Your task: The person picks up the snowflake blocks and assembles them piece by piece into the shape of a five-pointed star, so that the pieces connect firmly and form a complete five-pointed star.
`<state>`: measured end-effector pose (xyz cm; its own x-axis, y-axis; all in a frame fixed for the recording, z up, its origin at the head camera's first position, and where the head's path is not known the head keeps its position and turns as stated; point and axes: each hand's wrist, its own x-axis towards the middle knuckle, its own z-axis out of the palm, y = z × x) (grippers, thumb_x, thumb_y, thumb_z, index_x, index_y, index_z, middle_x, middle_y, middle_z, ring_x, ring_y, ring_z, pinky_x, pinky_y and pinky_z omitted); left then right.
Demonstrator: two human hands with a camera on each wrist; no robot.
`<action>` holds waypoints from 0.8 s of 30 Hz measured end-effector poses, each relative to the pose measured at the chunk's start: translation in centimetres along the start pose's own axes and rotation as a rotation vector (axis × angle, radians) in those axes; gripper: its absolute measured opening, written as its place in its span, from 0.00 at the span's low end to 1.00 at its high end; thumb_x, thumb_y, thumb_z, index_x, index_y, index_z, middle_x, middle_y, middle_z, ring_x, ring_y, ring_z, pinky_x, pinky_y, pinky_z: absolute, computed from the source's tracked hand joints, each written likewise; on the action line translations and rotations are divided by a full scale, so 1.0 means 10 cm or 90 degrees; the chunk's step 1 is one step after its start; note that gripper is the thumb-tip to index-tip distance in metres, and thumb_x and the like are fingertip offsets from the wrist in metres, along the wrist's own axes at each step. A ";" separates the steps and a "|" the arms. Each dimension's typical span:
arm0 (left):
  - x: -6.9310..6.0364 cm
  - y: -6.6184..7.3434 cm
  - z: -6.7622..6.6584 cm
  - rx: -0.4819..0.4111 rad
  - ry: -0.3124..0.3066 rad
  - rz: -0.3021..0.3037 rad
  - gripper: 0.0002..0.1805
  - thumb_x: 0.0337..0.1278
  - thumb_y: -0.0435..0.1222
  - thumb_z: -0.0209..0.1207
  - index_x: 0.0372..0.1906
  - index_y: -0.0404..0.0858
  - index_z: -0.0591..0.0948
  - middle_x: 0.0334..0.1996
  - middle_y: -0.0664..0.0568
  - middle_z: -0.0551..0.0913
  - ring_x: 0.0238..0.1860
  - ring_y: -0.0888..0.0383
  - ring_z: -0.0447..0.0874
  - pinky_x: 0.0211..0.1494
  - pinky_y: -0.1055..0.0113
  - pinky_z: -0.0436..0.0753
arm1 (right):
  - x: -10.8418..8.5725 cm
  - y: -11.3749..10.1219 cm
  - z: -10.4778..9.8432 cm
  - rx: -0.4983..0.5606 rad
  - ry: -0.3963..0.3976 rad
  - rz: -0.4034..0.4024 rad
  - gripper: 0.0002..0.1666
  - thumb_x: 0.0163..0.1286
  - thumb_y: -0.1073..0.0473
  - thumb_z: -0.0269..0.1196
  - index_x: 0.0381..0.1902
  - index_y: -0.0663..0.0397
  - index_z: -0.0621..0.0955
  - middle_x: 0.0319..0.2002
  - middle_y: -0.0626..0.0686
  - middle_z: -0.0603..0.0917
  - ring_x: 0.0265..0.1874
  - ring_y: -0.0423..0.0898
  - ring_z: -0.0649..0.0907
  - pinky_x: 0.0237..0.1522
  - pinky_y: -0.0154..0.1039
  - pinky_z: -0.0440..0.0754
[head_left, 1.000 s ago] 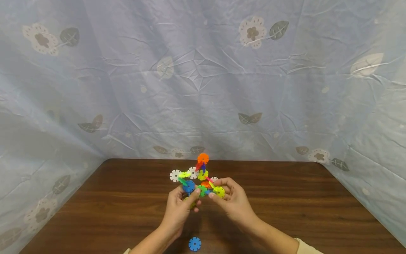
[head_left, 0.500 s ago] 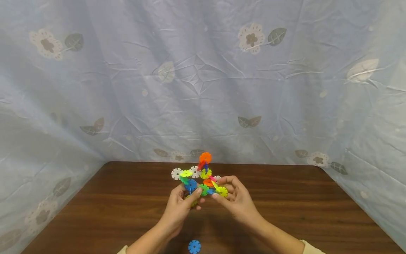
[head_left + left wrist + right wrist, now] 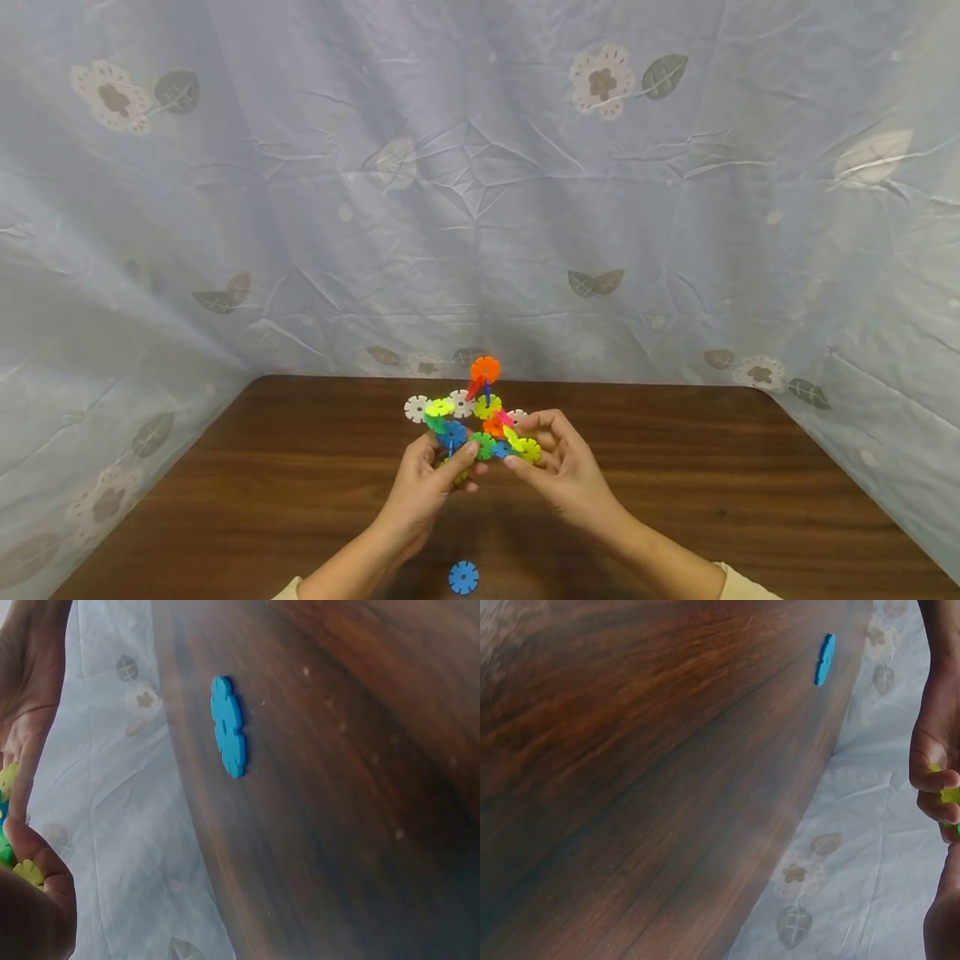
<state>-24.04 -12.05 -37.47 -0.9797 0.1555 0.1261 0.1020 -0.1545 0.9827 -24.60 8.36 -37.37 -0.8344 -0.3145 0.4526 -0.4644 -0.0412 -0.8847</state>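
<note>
Above the table, both hands hold a model made of interlocking notched plastic discs, in white, yellow, green, blue, pink, red and orange. An orange disc tops it. My left hand grips its lower left, thumb in front near the blue and green discs. At the right side, my right hand pinches the model by the yellow discs, thumb below and fingers behind. The left wrist view catches only part of the model, a yellow disc, at its left edge. Fingers hide some of the lower discs.
One loose blue notched disc lies flat on the dark wood table near its front edge, below the hands. A pale curtain with flower and leaf prints stands behind the table and along both sides.
The hands and the model have shifted slightly to the right, with the grip much the same. The loose blue disc still lies on the table.
</note>
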 end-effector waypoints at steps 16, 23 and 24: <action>0.00 -0.06 0.03 -0.003 0.037 -0.006 0.09 0.72 0.35 0.63 0.45 0.31 0.80 0.31 0.54 0.88 0.35 0.60 0.87 0.40 0.69 0.88 | -0.01 0.02 0.05 -0.019 0.011 0.031 0.24 0.68 0.73 0.68 0.54 0.72 0.68 0.53 0.69 0.79 0.38 0.38 0.87 0.41 0.30 0.89; 0.00 -0.09 0.02 -0.025 0.039 -0.017 0.09 0.72 0.35 0.63 0.46 0.32 0.81 0.31 0.57 0.88 0.35 0.62 0.87 0.41 0.70 0.89 | -0.02 0.00 0.07 -0.019 0.020 0.076 0.24 0.68 0.72 0.68 0.55 0.71 0.68 0.55 0.71 0.78 0.34 0.38 0.85 0.40 0.28 0.87; 0.00 -0.09 0.03 -0.029 0.039 -0.017 0.09 0.72 0.35 0.64 0.46 0.32 0.81 0.32 0.57 0.88 0.35 0.62 0.87 0.42 0.70 0.89 | -0.02 0.00 0.07 -0.019 0.023 0.081 0.24 0.68 0.71 0.68 0.55 0.70 0.68 0.55 0.70 0.78 0.33 0.38 0.84 0.38 0.27 0.86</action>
<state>-24.12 -11.65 -38.31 -0.9910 0.1000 0.0895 0.0687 -0.1956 0.9783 -24.23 7.74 -37.49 -0.8968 -0.2810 0.3417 -0.3628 0.0253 -0.9315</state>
